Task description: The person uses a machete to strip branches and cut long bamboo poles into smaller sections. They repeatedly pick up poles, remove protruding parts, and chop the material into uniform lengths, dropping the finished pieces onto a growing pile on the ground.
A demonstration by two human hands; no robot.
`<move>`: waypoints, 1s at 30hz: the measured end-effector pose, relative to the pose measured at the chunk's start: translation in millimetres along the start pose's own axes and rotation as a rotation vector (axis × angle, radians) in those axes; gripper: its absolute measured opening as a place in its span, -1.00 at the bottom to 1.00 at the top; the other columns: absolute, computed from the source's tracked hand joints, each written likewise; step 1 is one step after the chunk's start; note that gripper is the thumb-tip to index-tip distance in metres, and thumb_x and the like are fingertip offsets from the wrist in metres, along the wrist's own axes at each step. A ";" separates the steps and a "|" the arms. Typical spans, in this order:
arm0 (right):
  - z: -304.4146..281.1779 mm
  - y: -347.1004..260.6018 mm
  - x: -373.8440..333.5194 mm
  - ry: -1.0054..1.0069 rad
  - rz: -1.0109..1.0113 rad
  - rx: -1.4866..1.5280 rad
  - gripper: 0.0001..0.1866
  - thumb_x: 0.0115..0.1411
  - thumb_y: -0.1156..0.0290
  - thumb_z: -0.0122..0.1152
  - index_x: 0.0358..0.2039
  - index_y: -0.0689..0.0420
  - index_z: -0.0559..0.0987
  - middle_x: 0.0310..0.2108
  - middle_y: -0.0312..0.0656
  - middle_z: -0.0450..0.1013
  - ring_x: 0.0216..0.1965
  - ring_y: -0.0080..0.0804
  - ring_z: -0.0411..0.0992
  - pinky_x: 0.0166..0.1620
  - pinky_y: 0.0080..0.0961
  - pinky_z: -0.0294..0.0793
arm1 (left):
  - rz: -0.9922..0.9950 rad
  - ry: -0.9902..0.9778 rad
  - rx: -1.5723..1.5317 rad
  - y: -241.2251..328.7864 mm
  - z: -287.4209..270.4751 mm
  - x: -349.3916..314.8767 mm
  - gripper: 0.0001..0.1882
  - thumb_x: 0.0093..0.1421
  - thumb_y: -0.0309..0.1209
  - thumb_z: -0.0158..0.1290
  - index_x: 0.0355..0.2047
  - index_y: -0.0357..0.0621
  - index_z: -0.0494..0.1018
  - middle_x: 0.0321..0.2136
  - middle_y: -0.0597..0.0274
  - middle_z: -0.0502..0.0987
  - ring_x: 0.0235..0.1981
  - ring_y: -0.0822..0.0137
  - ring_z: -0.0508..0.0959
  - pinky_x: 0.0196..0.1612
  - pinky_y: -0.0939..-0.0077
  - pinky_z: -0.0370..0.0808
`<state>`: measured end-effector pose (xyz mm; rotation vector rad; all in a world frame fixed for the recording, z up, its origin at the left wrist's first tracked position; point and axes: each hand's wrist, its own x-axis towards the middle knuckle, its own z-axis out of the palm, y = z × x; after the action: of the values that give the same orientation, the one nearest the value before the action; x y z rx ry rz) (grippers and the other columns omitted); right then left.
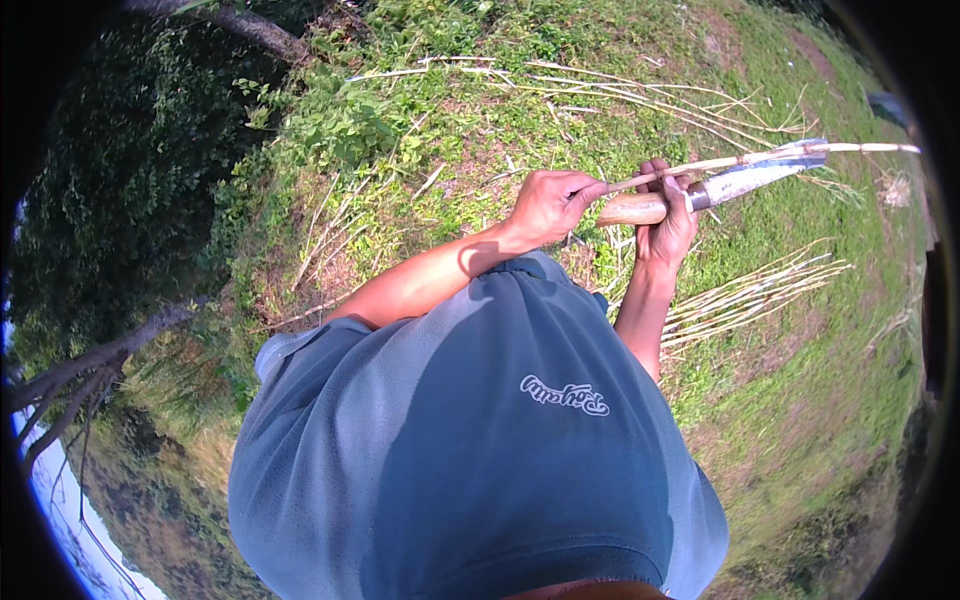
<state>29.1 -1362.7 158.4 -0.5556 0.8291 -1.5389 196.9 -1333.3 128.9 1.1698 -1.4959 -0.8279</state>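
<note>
My left hand (548, 208) is closed on the near end of a long, thin, pale stalk (728, 161) with dark joints along it. The stalk stretches away to the right. My right hand (668, 228) grips a large knife (745, 180) where its wooden handle meets the dark collar. Its broad, light-coloured blade points right, just beneath the stalk and crossing it near the tip. Some right fingers reach up behind the stalk. Whether the blade's edge touches the stalk, I cannot tell.
A bundle of cut pale stalks (755, 295) lies on the grass at the right. Longer stalks (625, 92) lie spread out beyond my hands, and a few loose ones (325, 235) lie to the left. Dark leafy bushes (140, 150) and a bare branch (110, 350) stand at the left.
</note>
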 end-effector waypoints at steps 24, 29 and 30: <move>-31.7 -7.8 30.6 0.046 -0.027 0.147 -0.89 0.21 0.57 0.06 -0.28 0.13 0.35 -0.16 0.11 0.44 -0.12 -0.08 0.48 -0.01 -0.15 0.53 | -0.466 -0.463 -0.062 -74.9 -110.1 -64.5 -0.70 0.18 -0.25 0.14 -0.22 -0.25 0.56 -0.53 0.38 0.46 -0.44 0.57 0.38 -0.33 0.62 0.36; -15.4 -13.4 38.8 0.040 -0.076 0.138 -0.85 0.18 0.55 0.12 -0.28 0.16 0.35 -0.20 0.11 0.45 -0.15 -0.08 0.49 -0.09 -0.18 0.58 | -0.484 -0.353 -0.086 -85.7 -108.7 -99.8 -0.68 0.20 -0.23 0.11 -0.26 -0.27 0.57 -0.54 0.32 0.50 -0.55 0.54 0.37 -0.43 0.61 0.35; -16.7 -14.5 41.9 0.035 -0.082 0.138 -0.84 0.18 0.55 0.13 -0.27 0.16 0.35 -0.19 0.11 0.45 -0.14 -0.08 0.49 -0.08 -0.17 0.57 | -0.579 -0.298 -0.116 -83.7 -105.8 -102.6 -0.68 0.21 -0.23 0.10 -0.26 -0.28 0.57 -0.57 0.34 0.49 -0.58 0.54 0.36 -0.46 0.62 0.33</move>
<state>1.2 -1400.6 154.3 -0.4674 0.7279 -1.6707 321.2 -1252.6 46.8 1.4628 -1.3249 -1.5141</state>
